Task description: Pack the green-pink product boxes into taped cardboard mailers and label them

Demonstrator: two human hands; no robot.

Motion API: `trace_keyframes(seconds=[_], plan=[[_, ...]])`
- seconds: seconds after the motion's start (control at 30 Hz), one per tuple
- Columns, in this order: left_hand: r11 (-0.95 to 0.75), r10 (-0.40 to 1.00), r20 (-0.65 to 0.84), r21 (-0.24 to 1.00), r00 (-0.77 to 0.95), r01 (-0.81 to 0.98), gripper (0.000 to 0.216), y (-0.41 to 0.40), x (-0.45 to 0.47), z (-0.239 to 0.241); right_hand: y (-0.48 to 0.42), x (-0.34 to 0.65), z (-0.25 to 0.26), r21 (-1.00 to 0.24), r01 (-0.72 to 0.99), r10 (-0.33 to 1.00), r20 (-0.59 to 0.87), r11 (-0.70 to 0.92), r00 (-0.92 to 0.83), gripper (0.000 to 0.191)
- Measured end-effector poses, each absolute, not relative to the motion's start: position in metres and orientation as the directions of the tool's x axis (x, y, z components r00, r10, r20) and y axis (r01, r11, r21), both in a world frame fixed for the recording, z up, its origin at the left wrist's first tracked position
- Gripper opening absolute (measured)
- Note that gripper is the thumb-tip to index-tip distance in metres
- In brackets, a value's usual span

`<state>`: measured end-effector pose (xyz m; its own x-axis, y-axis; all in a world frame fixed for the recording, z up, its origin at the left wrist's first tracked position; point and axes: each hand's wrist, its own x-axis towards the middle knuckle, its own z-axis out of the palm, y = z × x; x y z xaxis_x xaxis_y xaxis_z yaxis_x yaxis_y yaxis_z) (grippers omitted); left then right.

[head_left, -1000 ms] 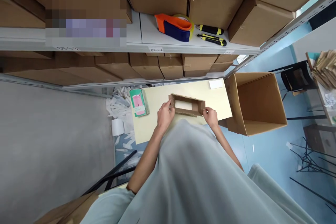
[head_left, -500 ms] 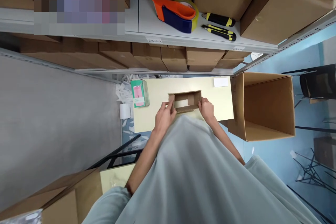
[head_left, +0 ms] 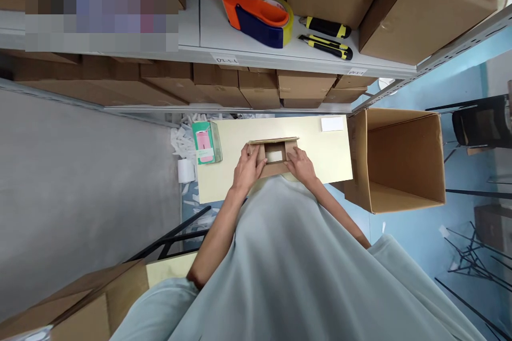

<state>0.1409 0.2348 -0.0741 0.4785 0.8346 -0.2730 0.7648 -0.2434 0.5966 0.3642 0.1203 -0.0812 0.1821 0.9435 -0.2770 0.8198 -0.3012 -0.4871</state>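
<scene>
A small brown cardboard box (head_left: 273,145) stands on the pale yellow table (head_left: 320,157), its top partly folded in. My left hand (head_left: 248,168) presses on the box's left flap, fingers bent over it. My right hand (head_left: 301,164) lies on the right flap, fingers closed over the cardboard. A green and pink product box (head_left: 206,142) sits at the table's left end. A white label (head_left: 332,124) lies at the far right corner.
A large open carton (head_left: 400,157) stands right of the table. On the shelf above lie an orange tape dispenser (head_left: 258,18) and two yellow-black cutters (head_left: 326,37), among stacked cartons. Paper scraps (head_left: 182,138) litter the floor at left. Another carton (head_left: 76,303) is at lower left.
Both hands have moved inward along the small box, folding its end flaps toward the middle, so the box looks shorter. The view has shifted slightly.
</scene>
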Motion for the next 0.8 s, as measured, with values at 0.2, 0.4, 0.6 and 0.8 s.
trace_keyframes(seconds=[0.2, 0.4, 0.6, 0.8], plan=[[-0.292, 0.835, -0.175, 0.663, 0.522, 0.690, 0.090, 0.222, 0.107, -0.066, 0.103, 0.381, -0.091, -0.651, 0.708, 0.958, -0.251, -0.275, 0.141, 0.061], [-0.293, 0.867, -0.147, 0.622, 0.477, 0.726, 0.074, 0.246, 0.094, -0.084, 0.121, 0.385, -0.084, -0.584, 0.673, 0.887, -0.368, -0.455, 0.280, 0.071], [-0.317, 0.869, -0.101, 0.637, 0.484, 0.702, 0.054, 0.269, 0.092, -0.102, 0.160, 0.372, -0.064, -0.395, 0.828, 0.892, -0.376, -0.398, 0.249, 0.059], [-0.203, 0.913, -0.116, 0.702, 0.391, 0.682, 0.041, 0.264, 0.099, -0.105, 0.163, 0.362, -0.074, -0.402, 0.778, 0.864, -0.364, -0.484, 0.349, 0.039]])
